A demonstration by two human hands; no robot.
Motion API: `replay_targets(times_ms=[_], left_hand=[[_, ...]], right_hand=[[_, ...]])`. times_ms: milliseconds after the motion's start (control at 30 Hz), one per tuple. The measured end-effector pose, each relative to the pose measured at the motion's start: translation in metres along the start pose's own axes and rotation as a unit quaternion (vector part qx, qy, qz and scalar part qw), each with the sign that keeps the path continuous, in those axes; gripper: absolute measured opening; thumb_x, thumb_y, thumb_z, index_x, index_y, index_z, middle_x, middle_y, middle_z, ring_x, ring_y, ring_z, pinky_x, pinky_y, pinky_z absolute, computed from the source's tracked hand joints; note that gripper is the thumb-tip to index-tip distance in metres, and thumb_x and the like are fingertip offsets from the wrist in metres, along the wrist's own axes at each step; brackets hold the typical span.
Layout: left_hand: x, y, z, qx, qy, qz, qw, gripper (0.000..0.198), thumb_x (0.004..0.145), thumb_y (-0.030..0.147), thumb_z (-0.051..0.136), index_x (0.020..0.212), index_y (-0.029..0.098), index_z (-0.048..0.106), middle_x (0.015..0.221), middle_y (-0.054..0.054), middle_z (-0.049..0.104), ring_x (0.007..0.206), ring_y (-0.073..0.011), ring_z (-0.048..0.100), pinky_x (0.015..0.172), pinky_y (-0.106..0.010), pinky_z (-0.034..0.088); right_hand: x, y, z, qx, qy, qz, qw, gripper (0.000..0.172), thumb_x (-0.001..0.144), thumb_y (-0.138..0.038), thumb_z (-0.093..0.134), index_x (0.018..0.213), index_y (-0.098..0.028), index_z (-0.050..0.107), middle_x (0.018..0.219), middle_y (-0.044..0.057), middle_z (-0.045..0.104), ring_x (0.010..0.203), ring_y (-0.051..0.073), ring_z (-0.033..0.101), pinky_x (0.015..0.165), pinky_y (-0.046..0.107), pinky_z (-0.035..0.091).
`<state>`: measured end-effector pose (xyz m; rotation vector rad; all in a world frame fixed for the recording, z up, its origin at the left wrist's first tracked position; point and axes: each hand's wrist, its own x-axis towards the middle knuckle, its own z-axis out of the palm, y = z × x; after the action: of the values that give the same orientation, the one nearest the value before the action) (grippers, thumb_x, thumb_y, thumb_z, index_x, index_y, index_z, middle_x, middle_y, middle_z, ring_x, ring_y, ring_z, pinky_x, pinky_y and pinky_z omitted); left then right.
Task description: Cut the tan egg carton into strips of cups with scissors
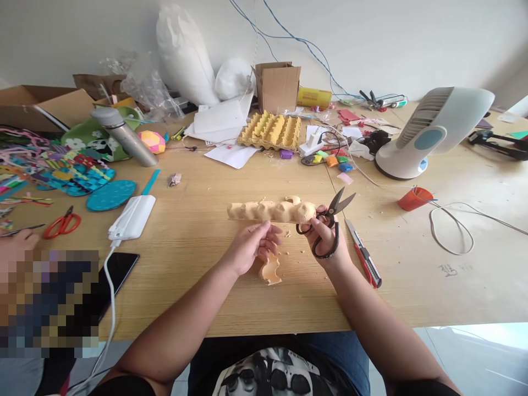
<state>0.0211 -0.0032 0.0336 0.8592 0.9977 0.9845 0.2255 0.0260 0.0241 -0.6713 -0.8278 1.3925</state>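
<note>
A strip of beige egg carton (264, 212) with a row of bumps is held up lengthwise over the table. Its right end is pinched in my right hand (328, 239), which also has black-handled scissors (336, 206) hooked on its fingers, blades apart and pointing up to the right. Just under the strip's middle is my left hand (256, 245), its fingers loosely bent and apart; whether the thumb touches the strip's lower edge I cannot tell. Below that hand lies a curved cut-off carton piece (271, 269), with small crumbs around it.
A red utility knife (365, 258) lies right of my right hand. Behind are a yellow egg tray (272, 131), a white fan (433, 132) and an orange cup (414, 199). At left are a power bank (132, 217), a phone (119, 283), red scissors (62, 223) and another person's hand (20, 245).
</note>
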Motion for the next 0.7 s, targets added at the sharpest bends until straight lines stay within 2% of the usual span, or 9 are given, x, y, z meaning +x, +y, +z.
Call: replay_targets(times_ms=[67, 100, 133, 200, 267, 333, 467, 600, 700], left_hand=[[-0.004, -0.002, -0.001, 0.148, 0.017, 0.087, 0.985, 0.044, 0.095, 0.059, 0.070, 0.085, 0.016, 0.071, 0.070, -0.003, 0.070, 0.054, -0.0119, 0.063, 0.045, -0.021, 0.045], [-0.005, -0.003, -0.001, 0.224, 0.049, 0.166, 0.959, 0.038, 0.096, 0.053, 0.069, 0.083, 0.018, 0.069, 0.068, -0.001, 0.067, 0.057, -0.0124, 0.062, 0.051, -0.023, 0.048], [-0.006, -0.004, -0.002, 0.296, 0.087, 0.258, 0.916, 0.030, 0.097, 0.047, 0.070, 0.084, 0.019, 0.069, 0.071, -0.001, 0.066, 0.062, -0.0140, 0.063, 0.058, -0.026, 0.052], [-0.006, -0.004, -0.003, 0.417, 0.150, 0.414, 0.795, 0.015, 0.094, 0.036, 0.074, 0.098, 0.022, 0.070, 0.090, -0.005, 0.072, 0.085, -0.0210, 0.069, 0.078, -0.036, 0.060], [-0.004, -0.002, -0.005, 0.496, 0.174, 0.496, 0.691, 0.033, 0.091, 0.030, 0.077, 0.122, 0.023, 0.067, 0.115, -0.011, 0.073, 0.113, -0.0294, 0.068, 0.103, -0.050, 0.056], [-0.001, 0.000, -0.007, 0.548, 0.159, 0.512, 0.643, 0.059, 0.091, 0.030, 0.077, 0.145, 0.022, 0.054, 0.135, -0.017, 0.068, 0.134, -0.0358, 0.060, 0.117, -0.059, 0.047], [0.002, -0.001, -0.010, 0.615, 0.111, 0.459, 0.632, 0.078, 0.097, 0.040, 0.072, 0.162, 0.022, 0.033, 0.145, -0.020, 0.065, 0.141, -0.0397, 0.057, 0.121, -0.064, 0.041], [0.002, -0.003, -0.011, 0.628, 0.077, 0.442, 0.636, 0.070, 0.101, 0.042, 0.067, 0.160, 0.024, 0.035, 0.128, -0.015, 0.074, 0.111, -0.0323, 0.073, 0.096, -0.049, 0.057], [0.001, -0.002, -0.010, 0.625, 0.085, 0.452, 0.630, 0.068, 0.100, 0.046, 0.069, 0.156, 0.022, 0.039, 0.122, -0.014, 0.076, 0.102, -0.0314, 0.074, 0.084, -0.044, 0.058]], right_hand=[[0.003, -0.002, -0.001, 0.039, 0.013, 0.008, 0.999, 0.040, 0.076, -0.027, 0.085, 0.103, -0.030, 0.056, 0.082, -0.006, 0.053, 0.070, 0.011, 0.056, 0.068, 0.026, 0.052], [0.003, -0.003, -0.001, 0.048, 0.017, 0.012, 0.999, 0.040, 0.075, -0.026, 0.085, 0.103, -0.030, 0.056, 0.082, -0.006, 0.053, 0.070, 0.011, 0.056, 0.068, 0.026, 0.052], [0.004, -0.004, -0.001, 0.052, 0.018, 0.015, 0.998, 0.041, 0.074, -0.025, 0.085, 0.102, -0.030, 0.056, 0.081, -0.006, 0.053, 0.070, 0.011, 0.056, 0.068, 0.026, 0.052], [0.004, -0.004, -0.001, 0.052, 0.014, 0.019, 0.998, 0.041, 0.073, -0.024, 0.086, 0.102, -0.029, 0.057, 0.082, -0.006, 0.053, 0.070, 0.012, 0.056, 0.067, 0.026, 0.052], [0.003, -0.003, -0.002, 0.047, -0.001, 0.027, 0.999, 0.040, 0.073, -0.025, 0.086, 0.102, -0.029, 0.059, 0.082, -0.006, 0.054, 0.070, 0.011, 0.056, 0.066, 0.026, 0.051], [0.001, -0.002, -0.004, 0.034, -0.025, 0.041, 0.998, 0.039, 0.074, -0.026, 0.087, 0.103, -0.028, 0.061, 0.081, -0.006, 0.054, 0.068, 0.011, 0.055, 0.065, 0.026, 0.050], [-0.001, 0.000, -0.009, -0.007, -0.068, 0.064, 0.996, 0.039, 0.075, -0.030, 0.088, 0.104, -0.027, 0.063, 0.084, -0.005, 0.055, 0.063, 0.011, 0.054, 0.064, 0.028, 0.050], [-0.001, -0.003, -0.009, -0.038, -0.073, 0.064, 0.995, 0.042, 0.072, -0.033, 0.089, 0.104, -0.027, 0.062, 0.089, -0.004, 0.056, 0.064, 0.011, 0.054, 0.063, 0.029, 0.050], [-0.001, -0.007, -0.007, -0.069, -0.066, 0.057, 0.994, 0.042, 0.074, -0.037, 0.089, 0.104, -0.027, 0.062, 0.091, -0.003, 0.057, 0.066, 0.012, 0.055, 0.065, 0.030, 0.051]])
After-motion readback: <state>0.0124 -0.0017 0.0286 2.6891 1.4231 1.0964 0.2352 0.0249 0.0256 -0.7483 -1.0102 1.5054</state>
